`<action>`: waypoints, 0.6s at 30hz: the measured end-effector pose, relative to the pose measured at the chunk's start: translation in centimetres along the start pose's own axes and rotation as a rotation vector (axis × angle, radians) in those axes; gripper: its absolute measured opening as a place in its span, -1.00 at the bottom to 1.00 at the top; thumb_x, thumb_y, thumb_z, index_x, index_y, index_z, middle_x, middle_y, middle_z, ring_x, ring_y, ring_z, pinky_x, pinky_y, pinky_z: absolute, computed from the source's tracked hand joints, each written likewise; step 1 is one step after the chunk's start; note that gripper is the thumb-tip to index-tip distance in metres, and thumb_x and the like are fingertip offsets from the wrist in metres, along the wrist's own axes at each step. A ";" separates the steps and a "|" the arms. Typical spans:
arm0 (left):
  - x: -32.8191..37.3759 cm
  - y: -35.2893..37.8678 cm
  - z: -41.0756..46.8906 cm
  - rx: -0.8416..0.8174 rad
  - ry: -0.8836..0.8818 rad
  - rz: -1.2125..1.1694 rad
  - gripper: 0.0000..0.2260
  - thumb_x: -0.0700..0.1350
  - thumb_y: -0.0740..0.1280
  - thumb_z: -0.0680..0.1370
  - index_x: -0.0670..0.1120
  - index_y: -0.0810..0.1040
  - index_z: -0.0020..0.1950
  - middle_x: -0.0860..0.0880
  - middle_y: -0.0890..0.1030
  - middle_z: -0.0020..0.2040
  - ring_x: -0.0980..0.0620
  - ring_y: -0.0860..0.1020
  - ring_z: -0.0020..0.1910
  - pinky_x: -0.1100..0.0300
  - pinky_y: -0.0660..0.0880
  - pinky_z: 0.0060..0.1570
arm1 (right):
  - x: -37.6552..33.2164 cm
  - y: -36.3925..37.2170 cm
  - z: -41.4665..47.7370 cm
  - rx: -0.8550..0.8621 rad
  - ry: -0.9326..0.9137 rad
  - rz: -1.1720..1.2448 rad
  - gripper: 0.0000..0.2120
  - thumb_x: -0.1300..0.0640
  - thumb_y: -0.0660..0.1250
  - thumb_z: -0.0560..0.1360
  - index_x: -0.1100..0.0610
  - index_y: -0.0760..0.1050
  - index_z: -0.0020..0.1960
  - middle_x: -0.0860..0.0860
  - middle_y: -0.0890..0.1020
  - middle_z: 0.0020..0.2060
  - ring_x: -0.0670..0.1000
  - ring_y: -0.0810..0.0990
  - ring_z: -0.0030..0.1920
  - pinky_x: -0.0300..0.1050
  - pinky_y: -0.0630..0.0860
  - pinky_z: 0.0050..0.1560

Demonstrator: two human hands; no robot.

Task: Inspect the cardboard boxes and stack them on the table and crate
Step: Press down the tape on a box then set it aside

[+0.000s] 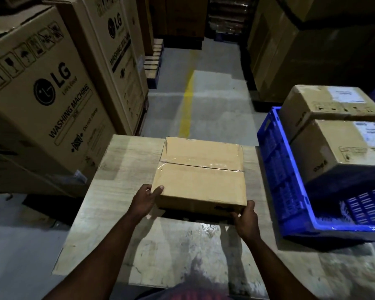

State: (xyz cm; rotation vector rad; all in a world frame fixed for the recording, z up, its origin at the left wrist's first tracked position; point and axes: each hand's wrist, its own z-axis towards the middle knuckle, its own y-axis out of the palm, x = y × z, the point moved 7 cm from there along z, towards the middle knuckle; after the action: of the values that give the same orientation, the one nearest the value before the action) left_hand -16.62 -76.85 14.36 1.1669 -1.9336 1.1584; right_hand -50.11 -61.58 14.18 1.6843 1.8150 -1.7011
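A taped brown cardboard box (201,172) lies on the pale wooden table (121,213), near its middle. My left hand (146,199) grips the box's near left corner, thumb on top. At the near right corner my right hand (246,217) holds the box, thumb on the top edge and fingers on the front face. To the right stands a blue plastic crate (279,169) with two labelled cardboard boxes in it, one near (338,148) and one far (325,102).
Tall washing-machine cartons (41,100) line the left side. More large cartons (301,50) stand at the back right. A grey floor aisle with a yellow line (187,105) runs ahead beyond the table.
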 end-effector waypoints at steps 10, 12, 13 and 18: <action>12.8 4.9 7.3 -0.038 0.539 0.843 -0.22 0.24 0.26 0.54 -0.21 0.11 0.57 -0.21 0.01 0.60 -0.16 0.03 0.58 -0.08 0.13 0.49 | 0.7 6.0 -5.4 -0.114 0.519 0.489 -0.46 -0.15 0.36 0.41 0.19 0.51 0.24 0.10 0.59 -0.09 0.12 0.57 -0.10 -0.06 0.50 -0.18; 14.3 7.7 8.7 -0.121 0.598 0.948 -0.25 0.24 0.20 0.57 -0.20 0.08 0.57 -0.21 -0.01 0.60 -0.17 0.00 0.58 -0.08 0.07 0.52 | -2.2 7.0 -6.5 -0.192 0.452 0.527 -0.66 -0.09 0.33 0.53 0.08 0.51 0.21 0.02 0.60 0.08 0.08 0.57 0.10 -0.01 0.53 0.09; 15.0 9.0 9.2 -0.152 0.621 0.984 -0.27 0.22 0.19 0.58 -0.19 0.06 0.58 -0.20 -0.02 0.61 -0.16 -0.01 0.58 -0.07 0.04 0.52 | -3.0 7.6 -6.6 -0.221 0.430 0.571 -0.75 -0.04 0.31 0.58 0.02 0.47 0.21 -0.02 0.56 0.13 0.03 0.53 0.16 -0.03 0.49 0.20; 16.9 13.2 11.3 -0.231 0.676 1.095 -0.26 0.24 0.14 0.60 -0.20 0.01 0.59 -0.20 0.03 0.60 -0.16 0.03 0.57 -0.06 0.01 0.51 | -5.0 8.9 -5.9 -0.248 0.385 0.660 -0.57 -0.02 0.29 0.61 0.05 0.37 0.45 -0.05 0.49 0.30 0.00 0.47 0.30 0.05 0.40 0.40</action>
State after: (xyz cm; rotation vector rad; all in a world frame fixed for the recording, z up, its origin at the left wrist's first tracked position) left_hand -36.43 -90.27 18.15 -0.5097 -2.0128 1.4868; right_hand -38.33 -62.47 14.43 2.2543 1.2759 -0.8956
